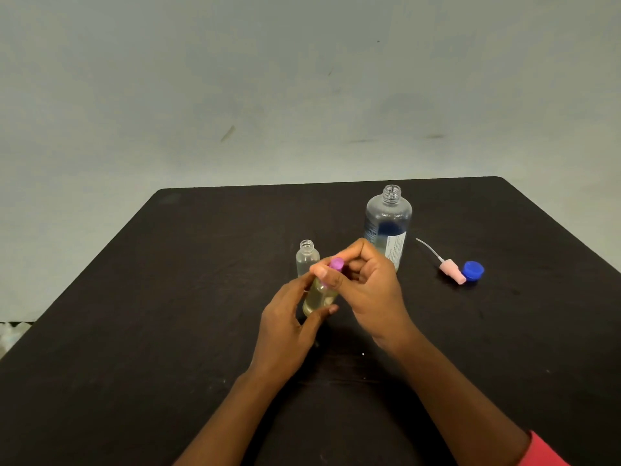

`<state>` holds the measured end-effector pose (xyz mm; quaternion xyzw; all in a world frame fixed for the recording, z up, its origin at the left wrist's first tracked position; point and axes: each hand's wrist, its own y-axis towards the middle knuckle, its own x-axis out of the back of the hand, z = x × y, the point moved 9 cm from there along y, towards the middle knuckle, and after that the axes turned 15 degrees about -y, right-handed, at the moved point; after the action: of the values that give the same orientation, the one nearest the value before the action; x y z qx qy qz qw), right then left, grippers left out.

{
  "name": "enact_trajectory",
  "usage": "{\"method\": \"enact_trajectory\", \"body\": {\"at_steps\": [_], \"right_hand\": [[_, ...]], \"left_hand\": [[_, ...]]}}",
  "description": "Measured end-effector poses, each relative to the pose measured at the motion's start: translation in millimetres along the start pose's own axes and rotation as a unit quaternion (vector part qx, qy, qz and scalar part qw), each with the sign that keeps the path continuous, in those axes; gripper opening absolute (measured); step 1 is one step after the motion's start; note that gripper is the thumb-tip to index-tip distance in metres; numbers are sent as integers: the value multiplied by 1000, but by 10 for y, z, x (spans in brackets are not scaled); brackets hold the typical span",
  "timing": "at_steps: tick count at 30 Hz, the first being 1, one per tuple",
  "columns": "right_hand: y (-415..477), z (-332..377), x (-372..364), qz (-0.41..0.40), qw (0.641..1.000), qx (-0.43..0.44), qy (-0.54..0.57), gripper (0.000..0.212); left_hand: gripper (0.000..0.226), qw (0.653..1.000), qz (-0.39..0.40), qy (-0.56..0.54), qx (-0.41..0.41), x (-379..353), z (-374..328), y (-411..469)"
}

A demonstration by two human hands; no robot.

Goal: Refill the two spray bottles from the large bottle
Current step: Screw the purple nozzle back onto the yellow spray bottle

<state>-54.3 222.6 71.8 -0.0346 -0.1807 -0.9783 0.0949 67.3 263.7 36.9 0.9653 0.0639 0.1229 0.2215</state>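
Fingers [321, 272] of the right hand [369, 284]: thumb and forefinger pinch the purple spray top [336, 264] from above; the remaining fingers are curled in behind it.
Fingers [332, 309] of the left hand [285, 326]: curled round the body of the small bottle [319, 297], thumb across its lower front.
Small bottle: near the middle of the table [168, 297], tilted towards the right hand and holding pale yellowish liquid. Whether its base touches the table cannot be told.
Step in hand: apparently turning the spray top on its thread. The direction cannot be told.
Doing it well: keep the left grip firm and the bottle nearer upright, and turn only with the fingertips, so that the thread seats squarely and nothing spills.
Second small bottle [307, 258]: just behind the left fingers, upright, neck open, so a careless knuckle could tip it.
Large bottle [388, 223]: behind the right hand, upright, uncapped, partly filled.
Pink spray top [452, 269]: lying to the right, its tube pointing back, touching the blue cap [473, 270]; both are well clear of the hands.
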Motion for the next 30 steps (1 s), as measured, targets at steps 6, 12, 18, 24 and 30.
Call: {"method": "enact_trajectory", "body": {"at_steps": [6, 12, 18, 24, 30], "right_hand": [[4, 29, -95, 71, 997, 13, 23, 27], [-2, 21, -49, 30, 999, 20, -14, 11], [-29, 24, -4, -14, 1000, 11, -26, 18], [-69, 64, -14, -42, 999, 19, -14, 22], [-70, 121, -66, -17, 999, 45, 19, 33]], "left_hand": [[48, 1000, -8, -6, 4, 30, 63, 17], [47, 1000, -11, 14, -7, 47, -1, 14], [47, 1000, -5, 14, -13, 30, 21, 6], [47, 998, -20, 50, -45, 71, -51, 1], [44, 998, -43, 12, -34, 124, -57, 16]]}}
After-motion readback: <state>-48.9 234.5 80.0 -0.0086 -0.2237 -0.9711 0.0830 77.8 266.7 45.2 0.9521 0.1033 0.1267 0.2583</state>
